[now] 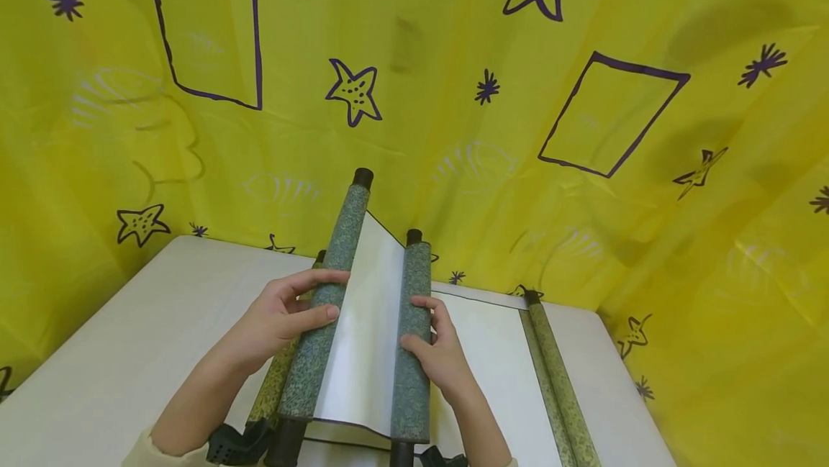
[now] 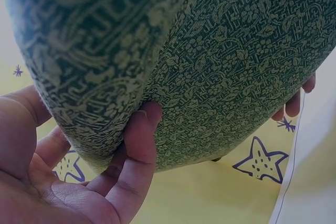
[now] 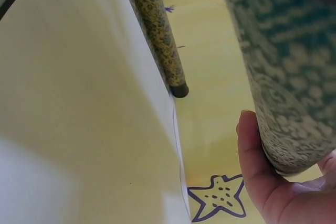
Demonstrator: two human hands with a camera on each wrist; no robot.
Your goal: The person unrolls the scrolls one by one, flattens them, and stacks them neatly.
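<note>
A hanging scroll with blue-green patterned backing [image 1: 311, 370] is held up, partly unrolled, its white sheet [image 1: 365, 323] stretched between two rolls with dark rod ends. My left hand [image 1: 275, 319] grips the left roll, thumb on the near side. Around the right roll [image 1: 411, 373] curl the thumb and fingers of my right hand [image 1: 447, 355]. The left wrist view shows the green floral backing [image 2: 226, 77] close up, pinched by the left hand [image 2: 105, 192]. In the right wrist view the right hand [image 3: 268, 192] cups the roll [image 3: 294, 87].
Beneath lies a second scroll, spread open on the white table [image 1: 123, 352]. Its olive-yellow right roll [image 1: 560, 373] and left roll [image 1: 275, 388] flank a white sheet [image 1: 495, 359]. Yellow curtains [image 1: 427, 35] with purple stars and frames hang behind the table.
</note>
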